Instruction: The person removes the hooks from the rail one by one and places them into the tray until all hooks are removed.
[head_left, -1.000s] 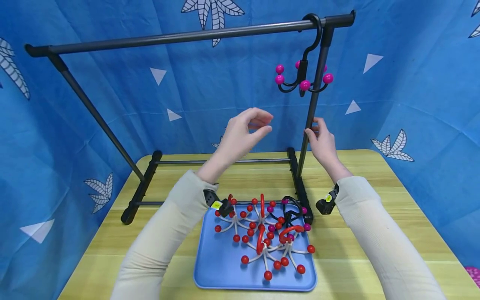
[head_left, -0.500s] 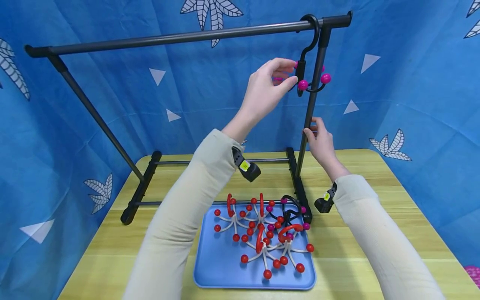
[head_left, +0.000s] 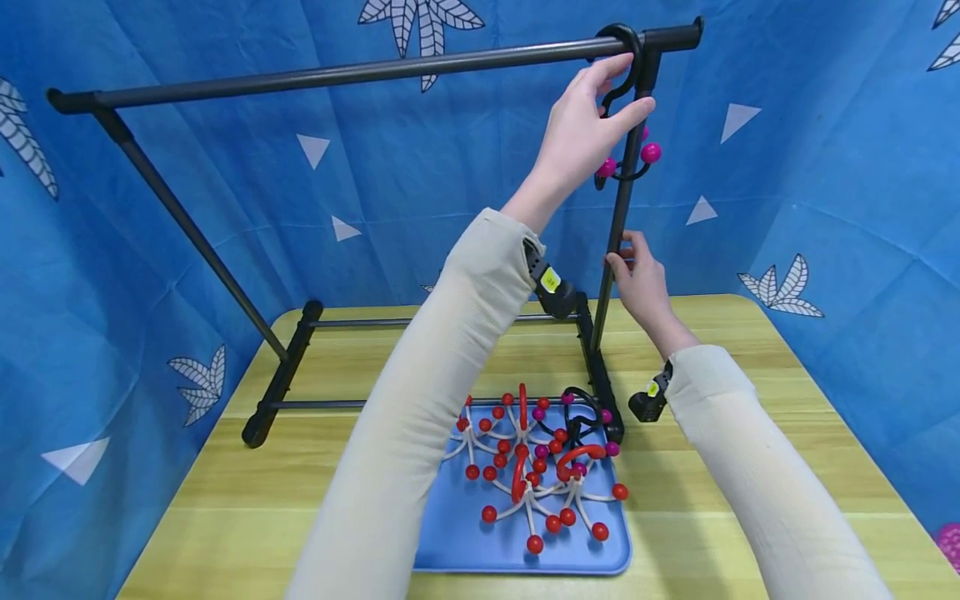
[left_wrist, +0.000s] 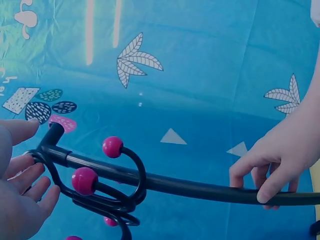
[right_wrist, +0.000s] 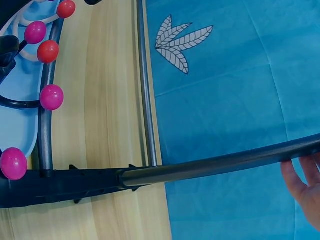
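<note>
A black hook [head_left: 628,35] with magenta balls hangs at the right end of the dark rail [head_left: 337,73]. My left hand [head_left: 626,83] is raised to it, thumb and forefinger pinching its neck just under the rail. In the left wrist view the hook [left_wrist: 120,202] sits beside my left hand [left_wrist: 30,165]. My right hand [head_left: 621,252] grips the rack's upright post [head_left: 618,200] about halfway up, and its fingers [left_wrist: 270,170] curl round the post. A blue tray [head_left: 525,568] below holds several white hooks with red balls [head_left: 525,492] and a black one [head_left: 577,417].
The rack's black feet [head_left: 281,379] and low crossbars stand on a yellow wooden table [head_left: 247,517]. Blue patterned cloth [head_left: 825,167] closes in the back and both sides. The tray lies just in front of the rack's right foot.
My left hand rose from mid-air to the hanging hook, then higher to its neck under the rail. My right hand stayed on the post.
</note>
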